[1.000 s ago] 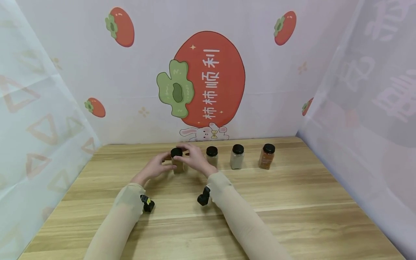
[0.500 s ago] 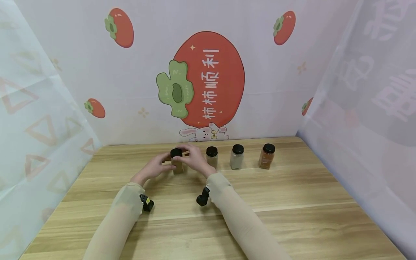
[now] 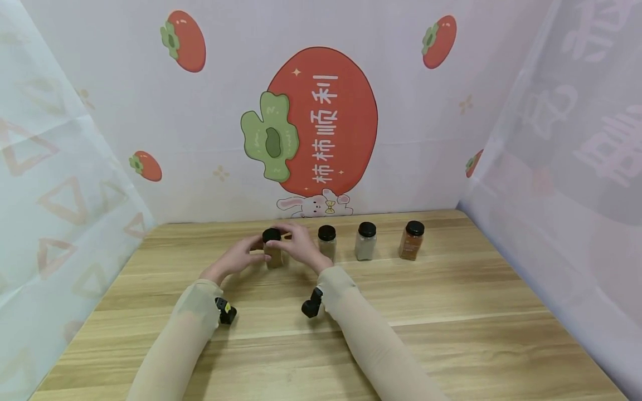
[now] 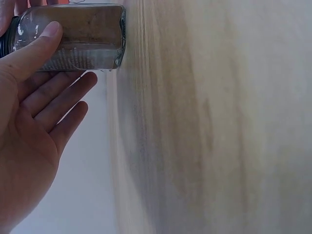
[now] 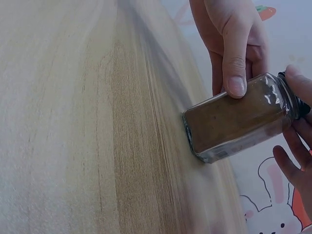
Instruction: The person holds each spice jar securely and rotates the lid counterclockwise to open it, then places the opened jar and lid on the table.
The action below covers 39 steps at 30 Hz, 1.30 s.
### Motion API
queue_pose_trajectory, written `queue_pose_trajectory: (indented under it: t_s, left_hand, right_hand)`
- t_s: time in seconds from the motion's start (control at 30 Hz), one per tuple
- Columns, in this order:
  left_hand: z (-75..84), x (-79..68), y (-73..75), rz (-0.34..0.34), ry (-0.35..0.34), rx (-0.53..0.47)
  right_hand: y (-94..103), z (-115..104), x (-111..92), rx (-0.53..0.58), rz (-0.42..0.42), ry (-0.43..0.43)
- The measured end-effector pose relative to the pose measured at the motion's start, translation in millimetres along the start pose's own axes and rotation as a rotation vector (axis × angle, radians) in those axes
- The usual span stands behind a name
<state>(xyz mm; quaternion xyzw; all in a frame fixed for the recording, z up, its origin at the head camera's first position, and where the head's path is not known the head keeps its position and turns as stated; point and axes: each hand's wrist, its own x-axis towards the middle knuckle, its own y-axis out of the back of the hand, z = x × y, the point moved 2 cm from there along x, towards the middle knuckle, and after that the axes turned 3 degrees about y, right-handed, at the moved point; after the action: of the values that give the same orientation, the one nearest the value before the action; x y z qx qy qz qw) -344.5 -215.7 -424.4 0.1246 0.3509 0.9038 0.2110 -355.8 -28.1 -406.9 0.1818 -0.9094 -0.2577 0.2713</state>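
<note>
A glass spice jar (image 3: pixel 274 258) with brown powder stands upright at the left end of a row of jars. My left hand (image 3: pixel 238 258) holds its body, thumb on the near side and fingers behind, as the left wrist view shows with the jar's glass (image 4: pixel 92 44). Up at the black lid (image 3: pixel 272 235), my right hand (image 3: pixel 302 245) pinches it between thumb and fingers. In the right wrist view the lid (image 5: pixel 303 108) is on the jar's neck, partly covered by the right fingers. The jar's base sits at the wooden tabletop.
To the right stand a jar of tan powder (image 3: pixel 327 248), partly behind the right hand, a jar of pale powder (image 3: pixel 365 245) and a jar of orange-red powder (image 3: pixel 411 245), all black-lidded. A printed cloth wall (image 3: pixel 401 167) rises behind the wooden table (image 3: pixel 451 312).
</note>
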Motion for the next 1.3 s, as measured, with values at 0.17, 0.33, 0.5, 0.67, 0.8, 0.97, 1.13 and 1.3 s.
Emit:
queue_pose_trajectory:
  t_s: [0.17,0.33,0.5,0.67,0.8,0.97,1.13,1.3]
  left_hand:
    - [0.7,-0.5,0.4,-0.009,0.003,0.004]
    - [0.2,-0.2,0.6,-0.007,0.0,0.008]
    - [0.0,0.5,1.1,0.002,0.0,0.011]
    - [-0.1,0.3,1.8,0.009,-0.006,0.03]
    - [-1.2,0.7,1.9,0.009,-0.025,0.046]
    - [-1.9,1.4,2.6,0.002,-0.027,0.054]
    - [0.6,1.3,2.3,0.008,-0.034,0.06]
    - [2.6,0.9,0.7,0.015,-0.044,0.061]
  right_hand:
    - [0.4,-1.6,0.0,0.0,-0.004,0.006]
    - [0.7,-2.1,0.7,-0.019,-0.007,0.01]
    - [0.7,-1.6,2.0,-0.038,-0.009,0.01]
    - [0.7,-1.0,2.0,-0.047,-0.008,0.016]
    - [1.4,-1.7,2.3,-0.071,-0.007,0.032]
    - [3.2,-3.6,3.3,-0.09,-0.021,0.027]
    - [4.0,-4.1,3.9,-0.094,-0.036,0.033]
    - [3.7,-2.5,4.5,-0.106,-0.043,0.055]
